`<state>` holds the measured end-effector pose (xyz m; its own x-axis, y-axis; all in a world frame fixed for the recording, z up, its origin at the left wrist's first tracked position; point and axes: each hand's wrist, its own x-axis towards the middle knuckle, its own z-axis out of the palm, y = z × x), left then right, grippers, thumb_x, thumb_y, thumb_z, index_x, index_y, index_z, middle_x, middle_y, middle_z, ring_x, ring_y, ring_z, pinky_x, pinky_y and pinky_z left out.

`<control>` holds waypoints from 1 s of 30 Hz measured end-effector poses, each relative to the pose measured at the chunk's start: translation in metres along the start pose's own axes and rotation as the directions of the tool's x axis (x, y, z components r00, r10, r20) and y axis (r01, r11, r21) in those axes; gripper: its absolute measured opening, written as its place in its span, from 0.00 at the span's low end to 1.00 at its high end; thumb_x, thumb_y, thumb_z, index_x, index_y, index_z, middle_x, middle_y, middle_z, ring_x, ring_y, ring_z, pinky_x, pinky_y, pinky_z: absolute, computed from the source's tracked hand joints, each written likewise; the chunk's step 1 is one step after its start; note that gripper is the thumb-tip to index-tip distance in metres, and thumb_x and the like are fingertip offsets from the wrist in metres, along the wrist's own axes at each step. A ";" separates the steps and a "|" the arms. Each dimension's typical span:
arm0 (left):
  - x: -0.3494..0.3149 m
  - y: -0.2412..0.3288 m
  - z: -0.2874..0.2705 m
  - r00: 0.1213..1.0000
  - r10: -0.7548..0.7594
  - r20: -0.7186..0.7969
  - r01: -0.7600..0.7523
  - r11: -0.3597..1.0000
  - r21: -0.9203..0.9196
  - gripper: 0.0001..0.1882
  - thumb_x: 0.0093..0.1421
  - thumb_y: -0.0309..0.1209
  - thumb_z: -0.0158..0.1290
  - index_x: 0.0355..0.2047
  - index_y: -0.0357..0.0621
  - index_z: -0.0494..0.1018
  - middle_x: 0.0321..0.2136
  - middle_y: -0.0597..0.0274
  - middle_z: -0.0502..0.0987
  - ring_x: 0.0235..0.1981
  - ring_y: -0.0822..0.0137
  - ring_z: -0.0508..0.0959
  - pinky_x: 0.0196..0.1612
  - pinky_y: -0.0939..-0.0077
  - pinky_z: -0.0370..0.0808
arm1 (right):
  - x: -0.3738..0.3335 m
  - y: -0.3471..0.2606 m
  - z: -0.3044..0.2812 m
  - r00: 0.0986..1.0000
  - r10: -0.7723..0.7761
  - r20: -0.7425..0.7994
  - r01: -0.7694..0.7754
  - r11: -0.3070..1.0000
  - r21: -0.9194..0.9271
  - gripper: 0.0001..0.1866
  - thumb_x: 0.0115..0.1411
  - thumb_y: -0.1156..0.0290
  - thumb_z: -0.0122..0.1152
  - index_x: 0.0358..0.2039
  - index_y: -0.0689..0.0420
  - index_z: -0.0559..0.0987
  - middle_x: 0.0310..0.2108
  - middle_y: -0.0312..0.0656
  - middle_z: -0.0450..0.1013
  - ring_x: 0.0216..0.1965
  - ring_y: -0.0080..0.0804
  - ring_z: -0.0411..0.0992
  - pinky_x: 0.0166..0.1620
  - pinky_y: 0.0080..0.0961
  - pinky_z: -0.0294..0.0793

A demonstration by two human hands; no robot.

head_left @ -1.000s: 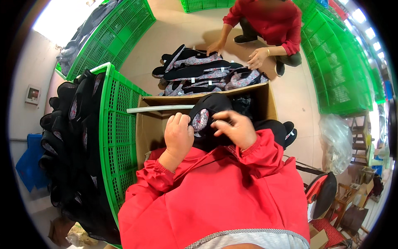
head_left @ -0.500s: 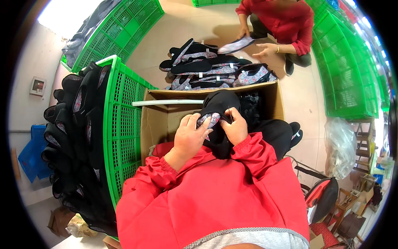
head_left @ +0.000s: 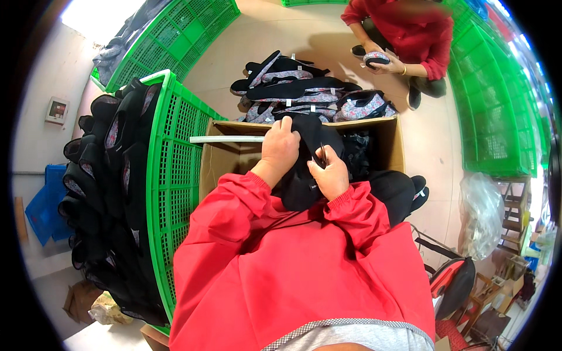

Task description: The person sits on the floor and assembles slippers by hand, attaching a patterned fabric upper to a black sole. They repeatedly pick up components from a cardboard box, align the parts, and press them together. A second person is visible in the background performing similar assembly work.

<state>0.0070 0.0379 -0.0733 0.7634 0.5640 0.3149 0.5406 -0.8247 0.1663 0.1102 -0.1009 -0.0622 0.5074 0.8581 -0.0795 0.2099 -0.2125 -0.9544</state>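
A black cloth slipper (head_left: 301,184) is held over the open cardboard box in front of me. My left hand (head_left: 281,143) is closed on its upper end, fingers curled over the black fabric. My right hand (head_left: 331,174) is closed beside the slipper, around a slim dark pointed tool (head_left: 321,153) that looks like thread snips; most of it is hidden by the fingers. The floral lining of the held slipper is turned out of sight.
The cardboard box (head_left: 391,143) has a white rod (head_left: 227,139) across its left side. Beyond lie piled floral-lined slippers (head_left: 293,90). A green crate (head_left: 175,152) with black slippers (head_left: 108,187) stands left. A co-worker in red (head_left: 410,44) crouches far right, near green crates (head_left: 494,99).
My left hand has moved up and the slipper has turned, hiding its floral lining. The co-worker has drawn a slipper in and now holds it with both hands.
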 end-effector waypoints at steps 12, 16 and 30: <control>0.015 0.001 -0.033 0.839 0.113 0.533 -0.316 0.898 0.307 0.10 0.53 0.32 0.53 0.32 0.46 0.81 0.36 0.60 0.74 0.44 0.61 0.73 0.45 0.70 0.72 | -0.005 0.003 -0.004 0.985 0.151 0.083 -0.161 0.979 0.127 0.09 0.54 0.75 0.64 0.31 0.57 0.70 0.24 0.29 0.65 0.24 0.15 0.63 0.29 0.17 0.64; -0.033 -0.027 -0.049 0.985 0.166 -0.046 -0.172 0.944 -0.282 0.11 0.54 0.28 0.54 0.37 0.39 0.80 0.44 0.53 0.77 0.50 0.59 0.74 0.48 0.68 0.73 | -0.013 0.014 -0.004 0.975 0.214 0.063 -0.219 0.864 0.453 0.10 0.55 0.72 0.66 0.29 0.56 0.71 0.22 0.28 0.65 0.24 0.15 0.62 0.29 0.17 0.64; -0.055 -0.003 -0.071 0.845 -0.231 0.483 0.056 -0.859 -0.509 0.33 0.60 0.37 0.53 0.64 0.50 0.56 0.50 0.53 0.73 0.52 0.55 0.74 0.57 0.54 0.70 | -0.012 0.018 -0.010 0.805 0.152 0.573 -0.398 0.855 0.333 0.11 0.61 0.67 0.63 0.39 0.58 0.74 0.35 0.34 0.73 0.34 0.18 0.70 0.42 0.17 0.70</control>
<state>-0.0619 0.0059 -0.0245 0.6906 0.6877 -0.2238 -0.6013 0.7180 0.3505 0.1164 -0.1198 -0.0756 -0.0383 0.9267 -0.3738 -0.3010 -0.3674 -0.8800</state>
